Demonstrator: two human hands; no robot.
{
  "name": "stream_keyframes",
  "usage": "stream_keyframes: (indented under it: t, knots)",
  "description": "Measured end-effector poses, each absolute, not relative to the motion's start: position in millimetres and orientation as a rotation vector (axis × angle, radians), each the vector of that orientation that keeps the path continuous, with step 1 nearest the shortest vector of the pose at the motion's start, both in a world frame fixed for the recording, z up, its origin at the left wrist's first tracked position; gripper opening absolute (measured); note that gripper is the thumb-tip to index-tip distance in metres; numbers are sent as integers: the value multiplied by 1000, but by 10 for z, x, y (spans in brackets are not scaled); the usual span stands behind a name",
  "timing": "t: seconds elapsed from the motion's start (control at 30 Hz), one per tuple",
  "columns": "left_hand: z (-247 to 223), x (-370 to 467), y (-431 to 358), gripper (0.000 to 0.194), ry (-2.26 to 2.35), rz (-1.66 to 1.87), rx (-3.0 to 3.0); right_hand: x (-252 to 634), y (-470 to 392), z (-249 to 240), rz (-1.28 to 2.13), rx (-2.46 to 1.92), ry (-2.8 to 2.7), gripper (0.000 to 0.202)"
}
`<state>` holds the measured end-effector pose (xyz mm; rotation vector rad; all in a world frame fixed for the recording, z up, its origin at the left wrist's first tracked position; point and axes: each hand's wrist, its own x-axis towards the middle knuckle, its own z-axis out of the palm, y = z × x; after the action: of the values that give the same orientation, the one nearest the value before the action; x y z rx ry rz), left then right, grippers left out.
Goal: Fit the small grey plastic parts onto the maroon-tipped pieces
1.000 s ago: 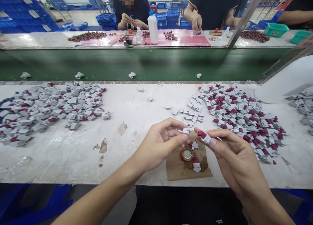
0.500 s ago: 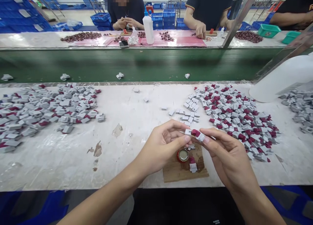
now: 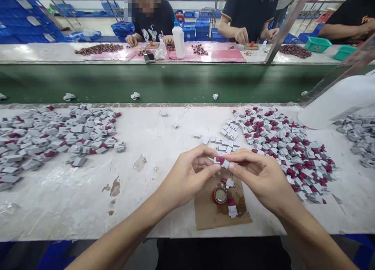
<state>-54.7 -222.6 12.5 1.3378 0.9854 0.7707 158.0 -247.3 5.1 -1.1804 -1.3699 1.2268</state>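
Note:
Between both hands is a small grey and dark-red plastic part (image 3: pixel 221 161). My left hand (image 3: pixel 190 172) pinches its left end with thumb and forefinger; my right hand (image 3: pixel 258 176) pinches its right end. Below them lies a brown board (image 3: pixel 208 215) with wet stains. On the board are a red bottle cap (image 3: pixel 219 195), inner side up, and two more grey and dark-red parts, one (image 3: pixel 232 209) beside the cap and one (image 3: pixel 228 183) above it. A large pile of such parts (image 3: pixel 281 141) is right of my hands, with grey pieces (image 3: pixel 230 129) at its left edge.
Another pile (image 3: pixel 58 133) covers the table's left side. A white bottle (image 3: pixel 336 100) leans at the right, near more grey parts (image 3: pixel 357 135). Beyond runs a green conveyor (image 3: pixel 175 80) with scattered parts. Several people work at the far table (image 3: pixel 64 53).
My right hand has moved left, and the part's two sections now sit closer together. The parts on the conveyor have shifted left. Across it, one person's hands have moved apart.

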Motion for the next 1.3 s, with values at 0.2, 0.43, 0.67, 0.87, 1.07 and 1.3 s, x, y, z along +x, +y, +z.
stream_keyframes:
  t: [0.2,0.43,0.67,0.87,1.07,1.3]
  knots:
    - [188,-736,-1505,16,1263,988,1556,1490,-1220,244,857,-1486,-1736,33]
    - [-85,-773,-541,10,1528,1157,1373,1020,234,-49,651,-1778,-1684,36]
    - [-209,-585,83,33,1579,937,1399,1111,456,-162,698,-1714,-1657,36]
    - [-146,-360,485,34,1688,741,1604,1591,143,-87,824,-1555,-1515,28]
    - [-7,-720,191,30,1846,718,1895,2003,-797,67,916,-1455,-1328,28]
    - [14,-1685,-505,33,1975,573,1978,2360,-2321,4,852,-1504,-1452,27]
